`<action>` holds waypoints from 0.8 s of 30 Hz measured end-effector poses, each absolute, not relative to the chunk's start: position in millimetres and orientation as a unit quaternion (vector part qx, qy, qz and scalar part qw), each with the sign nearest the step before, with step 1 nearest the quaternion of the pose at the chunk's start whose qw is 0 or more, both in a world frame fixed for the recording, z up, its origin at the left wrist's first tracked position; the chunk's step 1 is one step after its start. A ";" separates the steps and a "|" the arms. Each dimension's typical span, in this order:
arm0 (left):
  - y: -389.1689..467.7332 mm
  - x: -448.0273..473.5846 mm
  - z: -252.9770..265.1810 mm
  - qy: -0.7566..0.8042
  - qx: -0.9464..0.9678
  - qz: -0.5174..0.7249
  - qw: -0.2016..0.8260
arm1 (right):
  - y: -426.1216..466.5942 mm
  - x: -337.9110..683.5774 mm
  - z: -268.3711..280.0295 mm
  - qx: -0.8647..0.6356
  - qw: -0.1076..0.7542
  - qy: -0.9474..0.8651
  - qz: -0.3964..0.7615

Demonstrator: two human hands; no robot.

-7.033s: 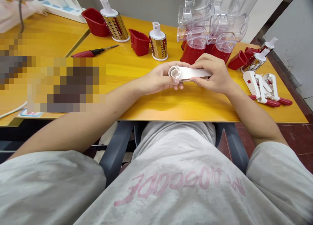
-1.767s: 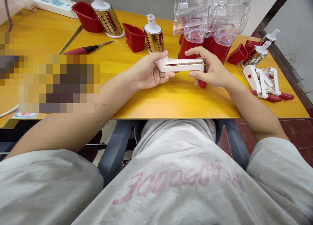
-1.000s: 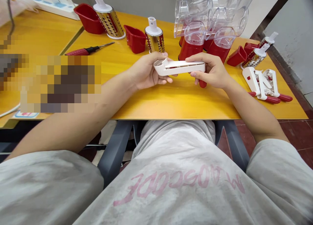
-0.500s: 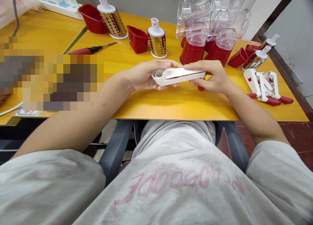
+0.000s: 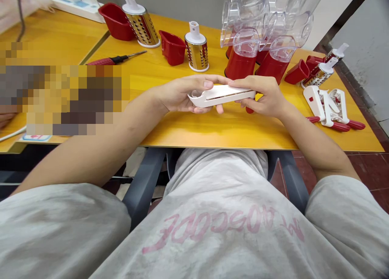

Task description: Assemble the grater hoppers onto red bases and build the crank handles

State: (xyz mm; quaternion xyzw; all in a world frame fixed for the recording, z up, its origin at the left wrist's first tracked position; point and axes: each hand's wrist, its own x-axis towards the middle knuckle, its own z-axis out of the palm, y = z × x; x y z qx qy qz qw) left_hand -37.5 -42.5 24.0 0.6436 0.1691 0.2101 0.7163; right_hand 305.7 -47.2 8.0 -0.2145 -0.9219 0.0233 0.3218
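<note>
Partly under right hand (image 5: pixel 267 99): red knob (image 5: pixel 249 109)

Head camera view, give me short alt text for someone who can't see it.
A person's left hand and right hand hold a white crank handle level above a yellow table. Behind stand metal grater drums, red cups and a screwdriver.

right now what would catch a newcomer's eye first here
The white crank handle held level between the left hand and right hand, just above the near middle of the yellow table. Behind it stand red bases topped with clear hoppers, with metal grater drums to their left. More white handles with red knobs lie at the table's right end.
</note>
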 end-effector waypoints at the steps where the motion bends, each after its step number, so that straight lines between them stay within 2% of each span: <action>1: -42.7 -38.5 23.8 0.173 0.643 0.210 0.716 | -48.1 305.2 8.8 -0.221 0.319 -0.921 0.021; 9: -41.2 -47.7 26.9 0.171 0.651 0.156 0.723 | -52.8 302.9 10.8 -0.227 0.327 -0.915 0.065; 14: -42.0 -50.8 28.0 0.196 0.708 0.085 0.673 | -47.4 298.9 5.1 -0.231 0.359 -0.897 0.117; 24: -52.1 -33.7 24.3 0.247 0.710 0.120 0.648 | -51.0 287.6 -0.8 -0.218 0.382 -0.880 0.179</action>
